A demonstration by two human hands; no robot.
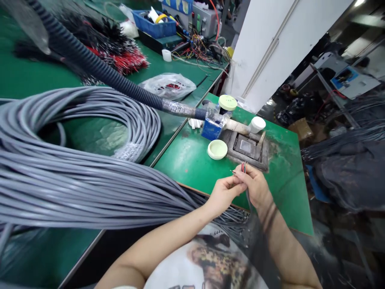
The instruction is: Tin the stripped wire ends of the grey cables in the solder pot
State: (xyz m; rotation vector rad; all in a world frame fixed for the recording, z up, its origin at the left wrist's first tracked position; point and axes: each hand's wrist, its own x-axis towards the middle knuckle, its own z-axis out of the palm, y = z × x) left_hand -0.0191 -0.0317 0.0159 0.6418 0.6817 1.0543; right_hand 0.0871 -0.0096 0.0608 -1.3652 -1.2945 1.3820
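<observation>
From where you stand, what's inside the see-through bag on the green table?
Red and dark bits, maybe wires, show through the plastic bag. Its crinkles and shine cover the rest, so I can't tell what else.

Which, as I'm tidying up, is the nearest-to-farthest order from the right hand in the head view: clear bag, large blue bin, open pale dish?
1. Open pale dish, just left of the right hand
2. Clear bag, farther left
3. Large blue bin, far back left

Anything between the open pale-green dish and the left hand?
Only bare green tabletop between dish and left hand, seen in the head view.
</observation>
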